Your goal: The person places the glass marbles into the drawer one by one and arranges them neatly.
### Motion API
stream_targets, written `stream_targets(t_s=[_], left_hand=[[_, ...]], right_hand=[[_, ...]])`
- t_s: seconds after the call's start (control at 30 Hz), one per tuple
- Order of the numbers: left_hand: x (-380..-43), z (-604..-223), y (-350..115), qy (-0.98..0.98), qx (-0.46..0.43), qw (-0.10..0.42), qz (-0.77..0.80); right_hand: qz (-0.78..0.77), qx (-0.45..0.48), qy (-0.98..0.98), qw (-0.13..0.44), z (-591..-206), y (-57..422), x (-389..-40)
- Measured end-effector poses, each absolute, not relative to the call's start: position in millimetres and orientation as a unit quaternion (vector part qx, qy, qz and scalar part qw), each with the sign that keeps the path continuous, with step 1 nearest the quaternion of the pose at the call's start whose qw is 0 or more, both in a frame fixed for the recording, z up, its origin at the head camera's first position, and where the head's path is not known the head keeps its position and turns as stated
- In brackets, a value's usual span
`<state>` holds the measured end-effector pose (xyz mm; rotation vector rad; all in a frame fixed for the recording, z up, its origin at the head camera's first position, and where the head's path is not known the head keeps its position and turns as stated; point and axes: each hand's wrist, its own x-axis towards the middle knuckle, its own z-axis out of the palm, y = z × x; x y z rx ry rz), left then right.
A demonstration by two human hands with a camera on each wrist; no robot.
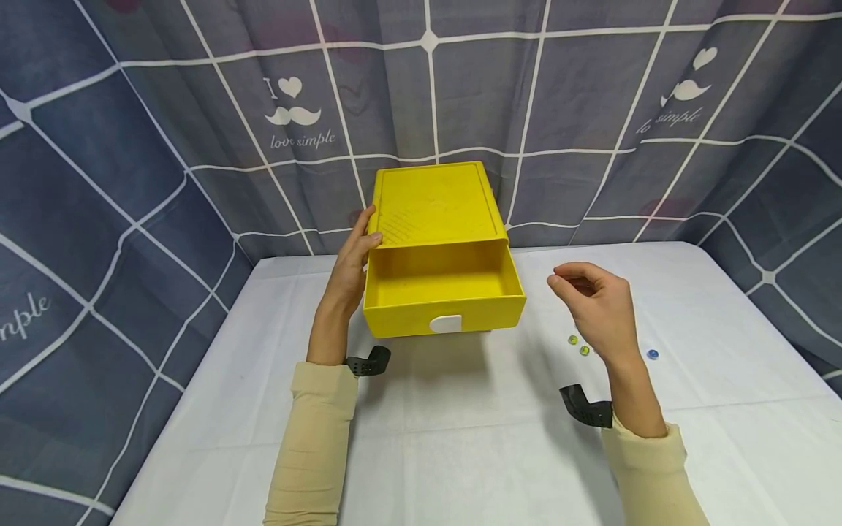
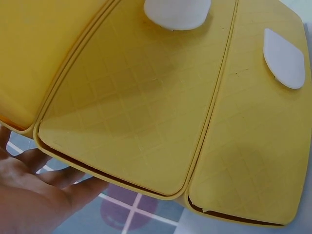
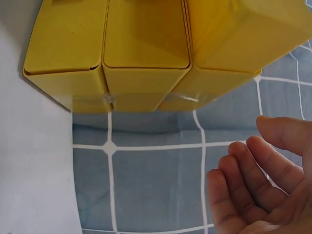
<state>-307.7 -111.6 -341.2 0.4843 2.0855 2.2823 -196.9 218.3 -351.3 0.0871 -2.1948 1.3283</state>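
A yellow drawer cabinet [image 1: 434,204] stands on the table with its top drawer [image 1: 444,318] pulled out, the inner floor showing. A white tab handle [image 1: 446,324] is on that drawer's front. My left hand [image 1: 349,267] lies along the cabinet's left side, thumb at the top front edge; in the left wrist view its fingers [image 2: 83,190] stretch along the side. To the right of the drawer, my right hand [image 1: 601,307] hovers over the table with loosely bent fingers. Nothing shows between its thumb and fingertips [image 3: 238,148].
Small yellow-green round pieces [image 1: 585,351] lie on the white tablecloth [image 1: 447,453] under the right hand, and a blue one [image 1: 653,354] to the right of its wrist. Lower drawers with white tabs [image 2: 284,59] are closed. A grey checked curtain [image 1: 460,88] hangs behind and at the sides.
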Motion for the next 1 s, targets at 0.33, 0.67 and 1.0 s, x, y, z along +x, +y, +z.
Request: stream_targets(t_s=[0.33, 0.67, 1.0], left_hand=[[-308.2, -339.7, -110.8, 0.665, 0.155, 0.001, 0.73], [-308.0, -339.3, -110.1, 0.663, 0.15, 0.002, 0.734], [-307.4, -341.7, -110.5, 0.663, 0.142, 0.0, 0.735]], right_hand=[[0.478, 0.009, -0.842, 0.251, -361.7, 232.1, -205.3], [0.452, -0.028, -0.867, 0.207, -374.1, 242.3, -211.0], [0.408, -0.029, -0.892, 0.192, -391.9, 256.2, -216.9]])
